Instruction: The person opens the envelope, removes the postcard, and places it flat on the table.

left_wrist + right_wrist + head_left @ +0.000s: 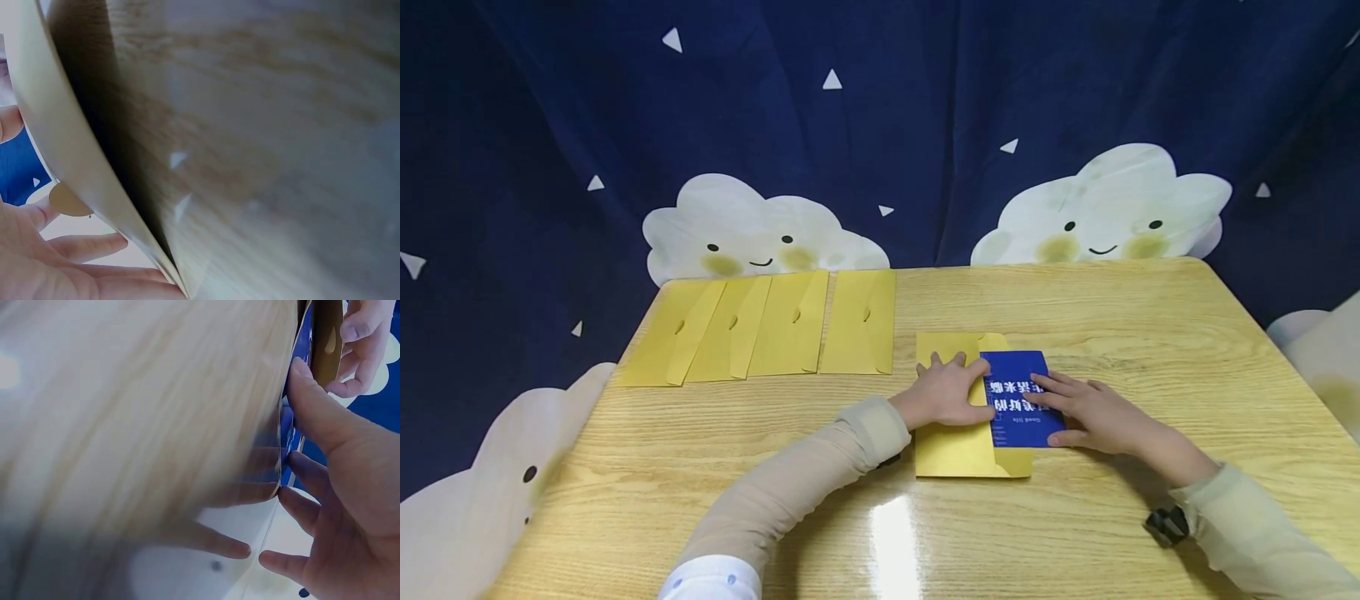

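A yellow envelope (951,454) lies on the wooden table with its flap side to the right. Over the flap lies a blue card (1018,425) with white lettering, its left edge at the envelope's mouth. My left hand (951,392) rests on the envelope with fingers spread, thumb and forefinger right at the card's left edge. From the other side, my right hand (1093,417) touches the card's right part with thumb and fairly straight fingertips. In the right wrist view, the thumb (306,394) and fingertips lie along the blue card (287,425), seen nearly edge-on.
Several more yellow envelopes (857,325) lie in a row at the table's back left, flaps closed. A dark blue curtain (925,100) with clouds and white triangles hangs behind the wooden table (820,517). A dark wrist device (1167,527) sits at the right sleeve.
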A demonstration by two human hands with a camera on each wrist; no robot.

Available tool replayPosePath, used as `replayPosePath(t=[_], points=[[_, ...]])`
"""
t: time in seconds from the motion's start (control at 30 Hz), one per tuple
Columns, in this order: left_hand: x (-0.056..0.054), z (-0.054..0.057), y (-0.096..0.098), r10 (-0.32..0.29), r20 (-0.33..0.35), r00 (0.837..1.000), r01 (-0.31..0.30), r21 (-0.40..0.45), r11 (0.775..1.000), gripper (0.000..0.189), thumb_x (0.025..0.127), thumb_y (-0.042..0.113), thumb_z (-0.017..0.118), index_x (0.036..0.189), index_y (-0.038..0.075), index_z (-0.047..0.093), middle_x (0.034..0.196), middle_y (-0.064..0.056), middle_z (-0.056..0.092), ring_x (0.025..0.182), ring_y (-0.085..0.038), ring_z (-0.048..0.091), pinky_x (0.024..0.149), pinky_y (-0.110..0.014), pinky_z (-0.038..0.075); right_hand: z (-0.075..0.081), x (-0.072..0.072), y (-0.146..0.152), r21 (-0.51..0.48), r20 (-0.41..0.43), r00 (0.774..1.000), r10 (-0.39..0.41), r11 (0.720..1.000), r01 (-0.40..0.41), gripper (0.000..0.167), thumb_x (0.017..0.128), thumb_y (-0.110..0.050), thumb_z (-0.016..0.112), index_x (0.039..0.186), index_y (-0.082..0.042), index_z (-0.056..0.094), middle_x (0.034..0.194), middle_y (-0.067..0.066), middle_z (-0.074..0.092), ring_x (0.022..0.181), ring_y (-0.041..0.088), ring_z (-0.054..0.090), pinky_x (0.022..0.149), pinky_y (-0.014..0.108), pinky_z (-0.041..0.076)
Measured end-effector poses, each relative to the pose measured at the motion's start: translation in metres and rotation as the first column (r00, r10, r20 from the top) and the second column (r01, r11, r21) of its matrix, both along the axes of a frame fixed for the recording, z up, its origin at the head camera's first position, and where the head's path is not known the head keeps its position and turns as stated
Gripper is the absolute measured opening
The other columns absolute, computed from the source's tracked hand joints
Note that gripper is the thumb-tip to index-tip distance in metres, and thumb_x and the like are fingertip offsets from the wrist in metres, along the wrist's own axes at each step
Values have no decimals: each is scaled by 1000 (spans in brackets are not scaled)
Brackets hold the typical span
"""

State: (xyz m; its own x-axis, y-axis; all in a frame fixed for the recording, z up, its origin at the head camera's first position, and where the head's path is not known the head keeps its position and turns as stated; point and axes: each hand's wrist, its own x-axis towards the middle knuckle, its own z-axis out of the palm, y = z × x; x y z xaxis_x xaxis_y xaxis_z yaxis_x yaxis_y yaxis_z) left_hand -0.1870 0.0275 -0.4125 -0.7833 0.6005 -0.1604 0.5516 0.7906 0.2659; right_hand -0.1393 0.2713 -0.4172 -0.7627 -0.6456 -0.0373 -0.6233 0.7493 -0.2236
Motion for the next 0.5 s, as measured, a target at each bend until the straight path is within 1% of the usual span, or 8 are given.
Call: replayPosePath(t=[0.17, 0.37, 0.5], points=[[0, 0, 0, 1, 1, 1000, -1, -4, 1000, 55, 79, 54, 55, 125, 27, 42, 125, -12, 49, 114, -54, 39, 82, -67, 34, -2, 0, 6, -24, 2, 1000, 5, 1000, -5, 61, 80, -42, 64, 132, -12, 50, 138, 19, 39, 125, 44, 31, 84, 64, 33], [0, 0, -1, -2, 2, 1000, 2, -10, 1000, 60, 79, 55, 54, 130, 28, 39, 130, -13, 45, 116, -55, 37, 83, -67, 33, -2, 0, 11, -49, -13, 1000, 22, 999, -23, 61, 80, -41, 65, 131, -10, 51, 137, 21, 40, 123, 45, 33, 82, 61, 36], [1, 0, -1, -3, 2, 1000, 3, -7, 1000, 60, 79, 55, 54, 131, 28, 39, 129, -12, 46, 115, -54, 38, 83, -67, 34, -1, 0, 14, -50, -3, 1000, 18, 999, -18, 62, 80, -42, 65, 130, -10, 51, 136, 22, 40, 123, 45, 33, 83, 62, 35]])
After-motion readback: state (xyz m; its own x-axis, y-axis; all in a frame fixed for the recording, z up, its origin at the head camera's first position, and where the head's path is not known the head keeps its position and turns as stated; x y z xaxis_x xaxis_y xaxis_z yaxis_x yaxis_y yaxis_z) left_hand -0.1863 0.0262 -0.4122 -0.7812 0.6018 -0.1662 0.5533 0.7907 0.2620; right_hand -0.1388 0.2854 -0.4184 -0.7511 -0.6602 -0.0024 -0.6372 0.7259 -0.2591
